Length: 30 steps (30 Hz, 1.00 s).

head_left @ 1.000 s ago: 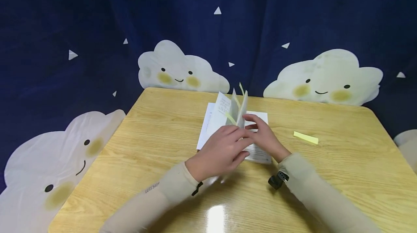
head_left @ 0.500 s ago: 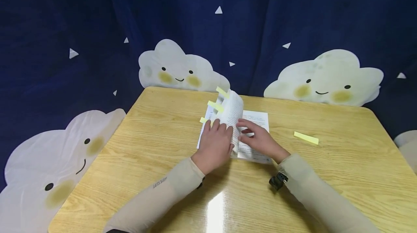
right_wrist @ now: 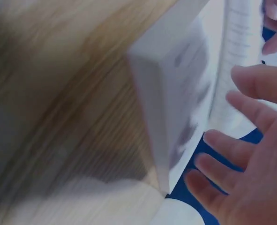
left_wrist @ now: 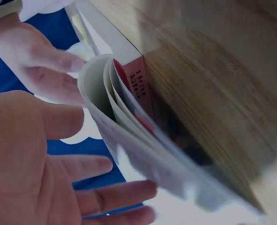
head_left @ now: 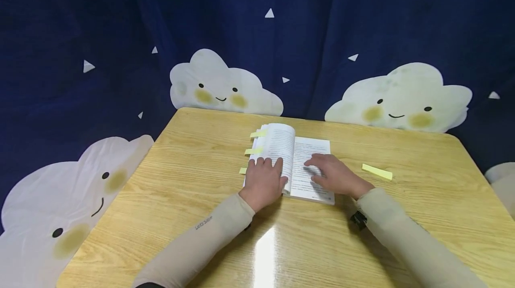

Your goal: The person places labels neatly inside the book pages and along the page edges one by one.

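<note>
A paperback book [head_left: 310, 185] lies open on the table, with printed text on both pages. Several yellow sticky strips [head_left: 258, 134] stick out past its left edge. My left hand [head_left: 263, 184] rests on the curved left-hand pages, fingers extended. Over the right page hovers my right hand [head_left: 337, 175], its fingers spread and loosely bent, holding nothing. In the left wrist view the left pages arch up from the reddish spine [left_wrist: 139, 84], which carries dark lettering. The right wrist view shows the thick page block [right_wrist: 150, 108] beside the right fingers.
A single yellow strip of sticky paper [head_left: 377, 171] lies on the wooden table [head_left: 193, 154] to the right of the book. Behind the table hangs a dark blue curtain [head_left: 306, 33] with white clouds.
Raised pages have come down onto the left side, and the left hand has moved left onto them. My right hand has shifted slightly right, away from the fold.
</note>
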{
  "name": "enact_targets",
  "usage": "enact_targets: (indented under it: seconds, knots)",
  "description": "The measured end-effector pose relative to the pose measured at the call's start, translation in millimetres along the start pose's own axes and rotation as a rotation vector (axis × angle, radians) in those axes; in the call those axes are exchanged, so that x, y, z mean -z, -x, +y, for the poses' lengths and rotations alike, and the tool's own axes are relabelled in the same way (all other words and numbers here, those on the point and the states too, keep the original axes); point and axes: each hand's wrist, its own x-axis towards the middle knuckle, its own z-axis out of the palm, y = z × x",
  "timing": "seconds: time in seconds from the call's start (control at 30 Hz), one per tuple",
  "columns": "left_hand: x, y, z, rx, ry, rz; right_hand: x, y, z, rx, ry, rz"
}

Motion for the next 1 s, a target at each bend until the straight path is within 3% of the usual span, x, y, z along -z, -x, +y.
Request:
enact_targets:
  seconds: [0.2,0.3,0.43,0.57,0.7,0.87,1.0]
  knots:
    - [-4.2,-9.0,-3.2,0.007,-0.001,-0.106,5,2,3,-0.025,0.028,-0.154]
    - [-7.3,-16.7,-8.1,-0.044,-0.016,-0.101,5,2,4,-0.059,0.010,-0.204]
    - [-10.2,-30.4,-15.1,-0.138,0.133,-0.121,3,7,10,-0.074,0.019,-0.212]
    - [-12.0,-41.9,-19.8,-0.160,0.310,-0.260,4,17,16,-0.100,0.030,-0.203]
    - [-13.4,-45.9,-23.2,-0.153,0.369,-0.366,4,23,20,-0.104,0.013,-0.199]
    - [-15.4,-46.2,-29.4,-0.155,0.307,-0.423,2,23,22,-0.101,-0.005,-0.201]
    - [-18.5,-44.7,-34.2,-0.189,0.199,-0.422,1,22,22,-0.107,-0.014,-0.203]
